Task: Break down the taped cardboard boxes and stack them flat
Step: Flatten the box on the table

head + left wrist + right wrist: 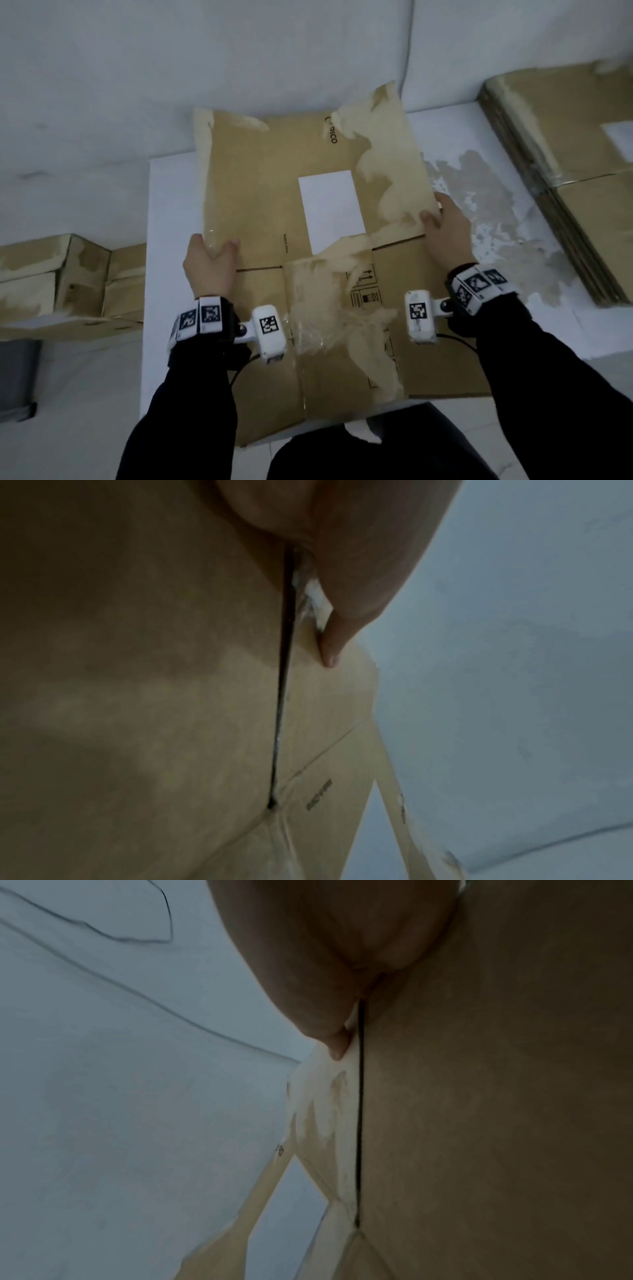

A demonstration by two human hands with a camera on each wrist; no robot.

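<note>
A flattened box [308, 260] is gripped at its left edge by the left hand [209, 263] and at its right edge by the right hand [445, 233], above the bench [507, 219].

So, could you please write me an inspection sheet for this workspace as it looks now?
Surface: white table, with scuffed, peeling patches at its right side.
Job's things: flattened box, white label on top, torn tape residue, held over the table; stack of flat boxes at the right; unflattened boxes at the left.
Clutter: loose clear tape on the held box's near flap.
Grippers: left hand grips the box's left edge; right hand grips its right edge.
Cables: black lead from the right wrist camera; thin cable running up the wall.
Surroundings: white wall behind; grey object at lower left, unclear.
</note>
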